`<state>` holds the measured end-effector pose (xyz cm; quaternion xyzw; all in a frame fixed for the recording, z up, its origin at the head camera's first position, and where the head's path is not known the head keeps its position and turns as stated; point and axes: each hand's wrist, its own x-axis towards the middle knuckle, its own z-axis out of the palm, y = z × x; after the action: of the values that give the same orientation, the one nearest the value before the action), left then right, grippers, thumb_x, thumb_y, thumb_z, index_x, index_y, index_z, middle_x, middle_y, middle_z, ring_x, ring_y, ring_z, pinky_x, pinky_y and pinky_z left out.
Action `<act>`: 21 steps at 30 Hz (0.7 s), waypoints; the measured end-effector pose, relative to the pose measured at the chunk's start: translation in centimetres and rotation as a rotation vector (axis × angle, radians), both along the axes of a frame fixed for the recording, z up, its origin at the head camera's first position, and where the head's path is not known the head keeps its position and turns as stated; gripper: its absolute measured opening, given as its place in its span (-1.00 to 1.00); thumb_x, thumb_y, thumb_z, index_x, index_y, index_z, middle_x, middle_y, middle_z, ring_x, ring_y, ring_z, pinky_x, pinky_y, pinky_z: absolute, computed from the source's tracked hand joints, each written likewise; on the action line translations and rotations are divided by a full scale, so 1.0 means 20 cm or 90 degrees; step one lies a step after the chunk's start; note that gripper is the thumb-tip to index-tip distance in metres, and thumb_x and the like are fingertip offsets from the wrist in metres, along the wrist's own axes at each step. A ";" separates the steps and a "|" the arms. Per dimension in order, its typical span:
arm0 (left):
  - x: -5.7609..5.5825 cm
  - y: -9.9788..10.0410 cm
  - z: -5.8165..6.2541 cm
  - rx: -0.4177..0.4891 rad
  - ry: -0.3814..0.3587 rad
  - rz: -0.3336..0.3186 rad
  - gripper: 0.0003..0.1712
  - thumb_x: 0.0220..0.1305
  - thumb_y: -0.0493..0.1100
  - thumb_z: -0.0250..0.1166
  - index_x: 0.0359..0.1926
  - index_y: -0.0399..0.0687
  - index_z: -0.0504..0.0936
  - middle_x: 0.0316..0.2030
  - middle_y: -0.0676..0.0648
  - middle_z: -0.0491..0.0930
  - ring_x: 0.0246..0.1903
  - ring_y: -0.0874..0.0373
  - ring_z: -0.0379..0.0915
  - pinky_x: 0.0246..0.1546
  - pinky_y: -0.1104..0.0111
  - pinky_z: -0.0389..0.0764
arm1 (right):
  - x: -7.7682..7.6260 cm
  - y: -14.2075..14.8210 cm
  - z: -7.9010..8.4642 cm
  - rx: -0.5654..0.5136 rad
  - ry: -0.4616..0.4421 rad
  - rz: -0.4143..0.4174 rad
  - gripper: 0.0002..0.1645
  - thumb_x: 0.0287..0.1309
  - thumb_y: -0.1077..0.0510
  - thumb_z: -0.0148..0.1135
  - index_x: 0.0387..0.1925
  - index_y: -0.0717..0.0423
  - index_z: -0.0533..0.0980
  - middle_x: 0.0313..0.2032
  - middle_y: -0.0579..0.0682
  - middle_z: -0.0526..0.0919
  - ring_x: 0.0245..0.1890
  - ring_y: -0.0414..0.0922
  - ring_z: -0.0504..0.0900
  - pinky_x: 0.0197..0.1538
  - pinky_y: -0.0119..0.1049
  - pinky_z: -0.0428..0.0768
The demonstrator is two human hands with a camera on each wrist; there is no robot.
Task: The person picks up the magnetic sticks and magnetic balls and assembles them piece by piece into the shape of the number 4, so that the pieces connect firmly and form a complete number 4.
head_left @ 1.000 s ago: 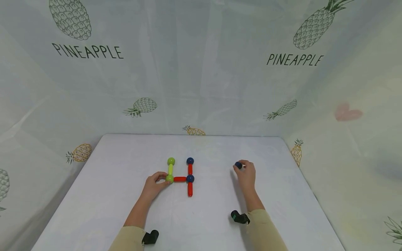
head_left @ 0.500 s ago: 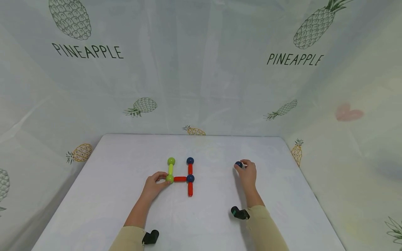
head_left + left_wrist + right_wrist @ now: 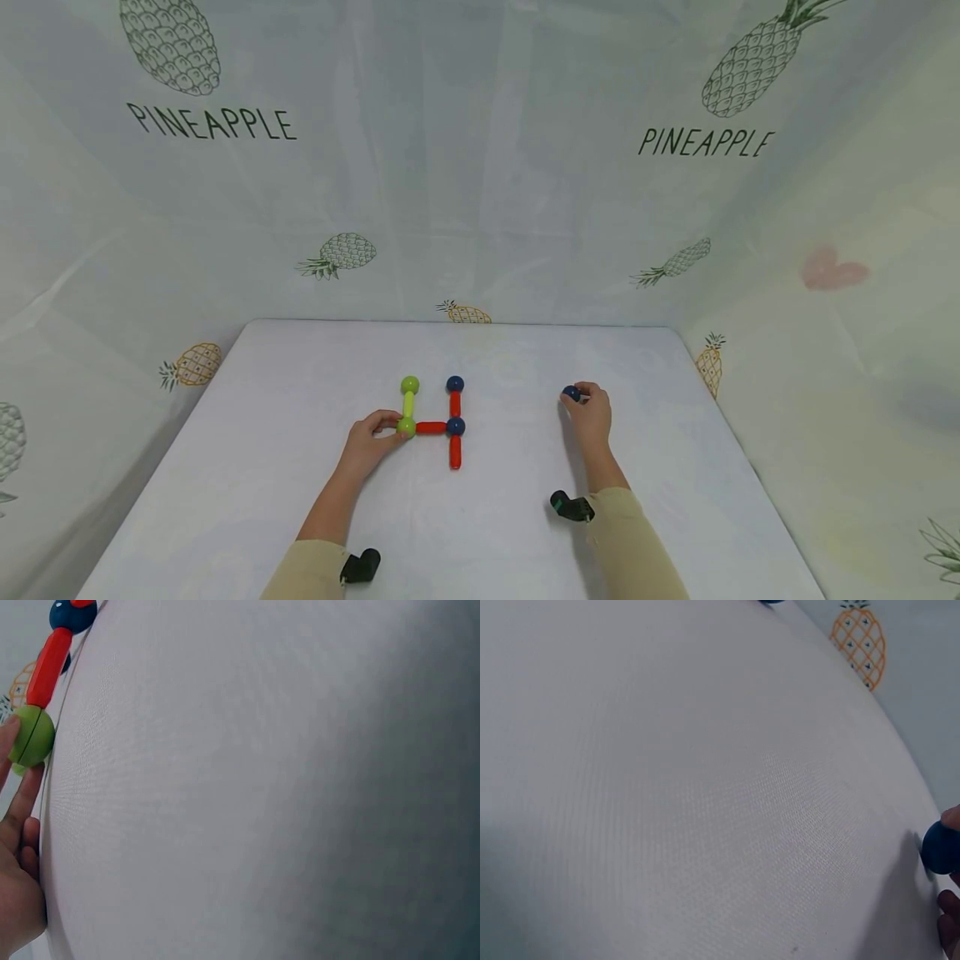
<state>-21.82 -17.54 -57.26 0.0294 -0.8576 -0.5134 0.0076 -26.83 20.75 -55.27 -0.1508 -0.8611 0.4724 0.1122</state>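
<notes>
On the white table lies a joined figure of balls and rods. Its left side has a far green ball (image 3: pixel 409 384), a light green rod (image 3: pixel 408 405) and a near green ball (image 3: pixel 34 736). A red rod (image 3: pixel 431 428) links the near green ball to a blue ball (image 3: pixel 455 427). From that blue ball one red rod (image 3: pixel 455 405) runs back to another blue ball (image 3: pixel 455 384), and another red rod (image 3: pixel 455 453) points toward the front. My left hand (image 3: pixel 367 446) pinches the near green ball between thumb and fingers. Off to the right, my right hand (image 3: pixel 591 418) pinches a separate blue ball (image 3: pixel 942 848).
The white table (image 3: pixel 495 533) runs back to a pale curtain (image 3: pixel 480 192) printed with pineapples. Black wrist cameras sit at the left cuff (image 3: pixel 362 567) and the right cuff (image 3: pixel 572 507).
My right hand and its blue ball have shifted very slightly away from me, and the right forearm moved forward a little. The left hand and the joined figure stay put.
</notes>
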 end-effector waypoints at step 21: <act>0.01 0.01 0.02 0.007 -0.004 0.006 -0.63 0.11 -0.23 0.46 -0.04 -0.13 0.63 -0.15 -0.09 0.68 0.06 -0.04 0.40 0.14 0.10 0.37 | -0.02 0.01 -0.03 -0.006 -0.009 -0.006 -0.56 0.20 0.21 0.27 0.08 0.31 0.44 0.00 0.25 0.47 -0.03 0.13 0.45 -0.02 -0.03 0.47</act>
<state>-21.58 -17.32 -56.82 0.0351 -0.8547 -0.5179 0.0068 -27.23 20.93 -55.88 -0.1585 -0.8591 0.4747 0.1074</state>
